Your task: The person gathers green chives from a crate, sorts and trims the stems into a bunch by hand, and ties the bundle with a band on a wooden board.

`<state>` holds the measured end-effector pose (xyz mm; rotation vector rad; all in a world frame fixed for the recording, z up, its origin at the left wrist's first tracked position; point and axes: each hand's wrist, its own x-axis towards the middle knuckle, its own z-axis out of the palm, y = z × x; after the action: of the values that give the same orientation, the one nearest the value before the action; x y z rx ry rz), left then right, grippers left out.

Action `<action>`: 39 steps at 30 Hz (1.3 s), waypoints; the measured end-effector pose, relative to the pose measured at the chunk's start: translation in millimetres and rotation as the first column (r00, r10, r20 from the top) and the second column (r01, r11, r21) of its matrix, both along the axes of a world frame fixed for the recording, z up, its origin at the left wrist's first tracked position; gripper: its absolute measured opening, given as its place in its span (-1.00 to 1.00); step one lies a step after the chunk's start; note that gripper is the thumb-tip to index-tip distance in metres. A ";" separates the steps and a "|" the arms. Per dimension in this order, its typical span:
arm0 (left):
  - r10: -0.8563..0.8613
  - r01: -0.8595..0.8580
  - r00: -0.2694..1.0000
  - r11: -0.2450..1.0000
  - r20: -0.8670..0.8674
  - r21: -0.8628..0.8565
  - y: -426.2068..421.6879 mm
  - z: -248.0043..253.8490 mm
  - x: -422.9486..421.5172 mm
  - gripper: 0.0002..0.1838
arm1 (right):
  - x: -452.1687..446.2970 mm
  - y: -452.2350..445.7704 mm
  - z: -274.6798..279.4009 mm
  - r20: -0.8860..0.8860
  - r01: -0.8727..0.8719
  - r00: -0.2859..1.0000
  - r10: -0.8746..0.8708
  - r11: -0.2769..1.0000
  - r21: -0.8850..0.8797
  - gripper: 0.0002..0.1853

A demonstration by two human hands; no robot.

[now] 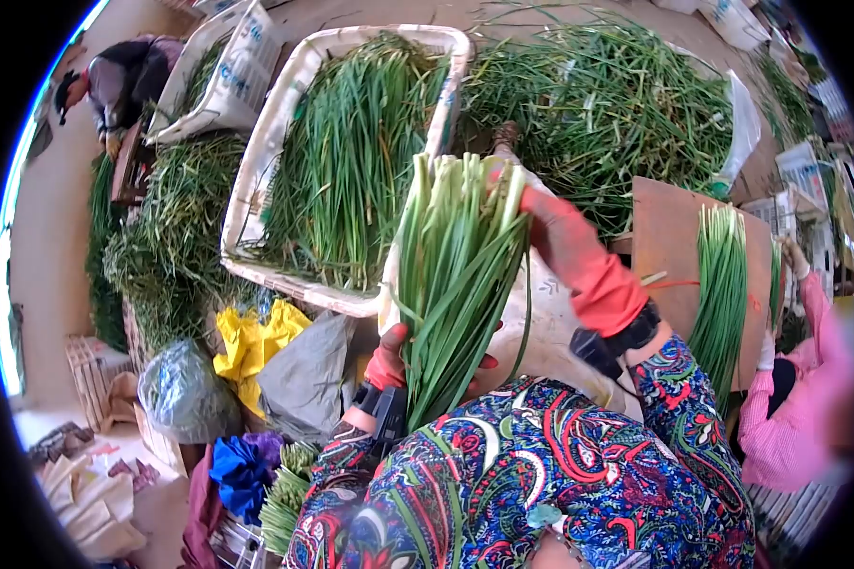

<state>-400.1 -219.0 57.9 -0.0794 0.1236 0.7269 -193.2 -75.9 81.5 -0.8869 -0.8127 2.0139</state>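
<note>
A thick bunch of garlic chives (460,284) is in front of my chest, its pale cut stem ends up and its green leaves hanging down. My left hand (387,358), in a red glove, is closed around the lower leafy part, with fingertips showing on the far side. At the top right of the bunch, my right hand (552,226), also in a red glove, grips the stem ends; its fingers are partly hidden behind them. Just beyond the bunch stands a white plastic basket (242,213) with long chives (351,161) laid in it.
A heap of loose greens (617,104) lies ahead to the right. A board (659,218) at right bears another chive bunch (721,275), beside a person in pink (802,408). Another person (133,81) bends at far left. Yellow (261,346) and grey bags (308,370) lie left.
</note>
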 end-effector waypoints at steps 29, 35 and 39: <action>0.032 -0.137 0.708 0.986 -0.706 -0.092 -18.5 -34.5 -13.3 -0.54 | 56.3 73.4 86.1 0.371 -0.167 0.837 -0.401 0.458 0.873 -0.70; 0.222 -0.209 0.659 0.972 -0.719 0.108 -5.6 -11.7 -7.9 -0.34 | 93.6 99.0 87.4 0.462 -0.408 0.208 -0.862 0.353 0.842 -0.65; 0.251 -0.198 0.632 0.967 -0.734 0.160 1.9 -7.2 -5.7 -0.30 | -8.5 -23.7 96.8 0.935 -0.849 0.342 -0.096 0.395 0.351 -0.50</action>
<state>-405.8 -217.0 50.7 0.2884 0.9123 0.9844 -201.7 -99.6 178.3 -1.0894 -2.6924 0.9590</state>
